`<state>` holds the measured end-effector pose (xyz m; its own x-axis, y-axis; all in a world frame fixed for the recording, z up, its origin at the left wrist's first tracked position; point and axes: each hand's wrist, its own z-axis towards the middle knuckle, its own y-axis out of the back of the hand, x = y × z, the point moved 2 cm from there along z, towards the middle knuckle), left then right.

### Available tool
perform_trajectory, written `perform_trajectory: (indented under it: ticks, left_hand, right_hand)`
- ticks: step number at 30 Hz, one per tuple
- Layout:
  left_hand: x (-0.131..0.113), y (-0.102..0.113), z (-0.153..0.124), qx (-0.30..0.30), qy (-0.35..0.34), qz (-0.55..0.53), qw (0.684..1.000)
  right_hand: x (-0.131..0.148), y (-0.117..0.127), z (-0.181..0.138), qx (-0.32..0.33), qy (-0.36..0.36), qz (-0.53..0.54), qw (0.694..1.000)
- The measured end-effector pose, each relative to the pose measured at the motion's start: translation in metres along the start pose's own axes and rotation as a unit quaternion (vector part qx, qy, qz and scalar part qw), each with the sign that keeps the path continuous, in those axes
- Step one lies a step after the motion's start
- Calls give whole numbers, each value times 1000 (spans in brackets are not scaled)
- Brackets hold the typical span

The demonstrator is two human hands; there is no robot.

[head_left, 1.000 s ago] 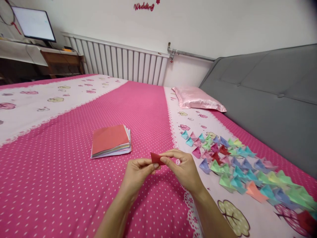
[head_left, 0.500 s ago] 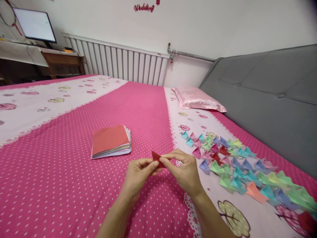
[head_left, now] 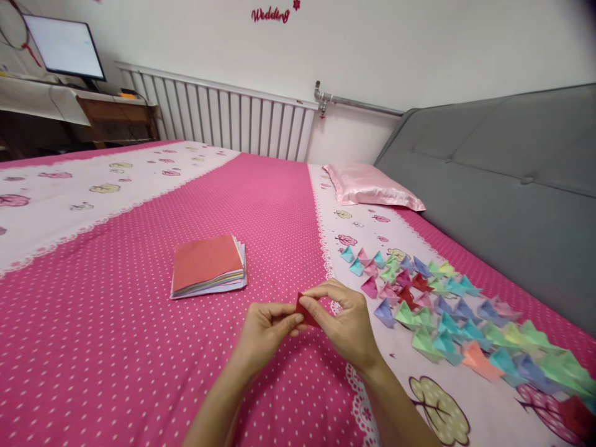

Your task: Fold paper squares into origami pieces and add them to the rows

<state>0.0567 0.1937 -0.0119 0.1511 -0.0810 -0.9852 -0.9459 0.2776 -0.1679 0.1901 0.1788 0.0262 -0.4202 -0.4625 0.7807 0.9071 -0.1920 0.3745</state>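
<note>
A small piece of folded red paper (head_left: 307,312) is pinched between my two hands above the pink dotted bedspread (head_left: 261,192). My left hand (head_left: 267,332) grips its left edge between thumb and fingers. On the other side, my right hand (head_left: 342,320) holds it, thumb lying across the front. Fingers cover much of the paper, so its full folded shape is hidden. To the left lies a stack of coloured paper sheets (head_left: 207,264) with a red-orange sheet on top. Several small folded paper boats (head_left: 447,329) in many colours stand in rows to the right.
A pink satin pillow (head_left: 372,186) lies by the grey padded headboard (head_left: 503,149). Behind the bed runs a white radiator (head_left: 223,115) with a pipe (head_left: 358,102). At the far left, a monitor (head_left: 65,46) stands on a desk (head_left: 118,110).
The red paper has turned in my fingers; its pointed corner at upper left no longer sticks out as far. My left hand has shifted slightly right. Stack and boats stay put.
</note>
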Motion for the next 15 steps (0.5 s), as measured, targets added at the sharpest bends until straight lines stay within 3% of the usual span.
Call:
perform_trajectory:
  ticks: [6, 10, 15]
  left_hand:
    - [-1, -1, 0, 6, 14, -33, 999]
    - [1, 3, 1, -36, 12, -67, 997]
    - [3, 9, 2, -80, 8, -105, 991]
  right_hand:
    - [-6, 0, 0, 10, -42, 34, 999]
    - [-13, 2, 3, 34, -106, 111, 988]
    - [-16, 3, 4, 55, -136, 149, 978]
